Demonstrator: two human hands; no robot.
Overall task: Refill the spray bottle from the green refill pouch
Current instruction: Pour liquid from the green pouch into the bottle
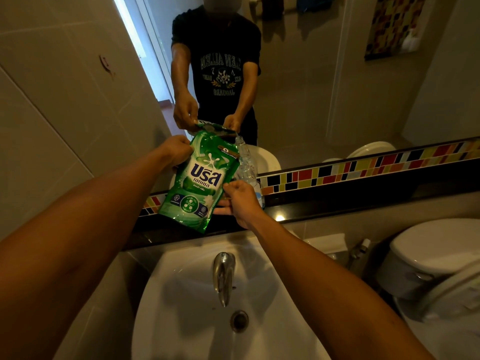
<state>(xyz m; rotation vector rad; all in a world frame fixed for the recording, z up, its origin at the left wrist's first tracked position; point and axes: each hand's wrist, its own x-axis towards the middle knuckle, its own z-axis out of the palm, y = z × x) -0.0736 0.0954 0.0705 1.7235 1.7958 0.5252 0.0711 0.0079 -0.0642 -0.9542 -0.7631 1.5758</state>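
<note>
Dim, yellowish light; bright doorway upper left; wide-angle bending at edges.

Glossy plastic pouch (198, 180), chrome tap (223, 276)

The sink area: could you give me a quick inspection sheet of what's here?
Surface: dark ledge under the mirror, above a white sink.
Job's things: green pouch held tilted above the ledge; clear bottle uncapped, standing behind it.
Clutter: nothing seen.
Hands: left hand grips the pouch's upper edge; right hand pinches its lower right side.
Cables: nothing seen.
Surroundings: tap, toilet, coloured tile strip.
</note>
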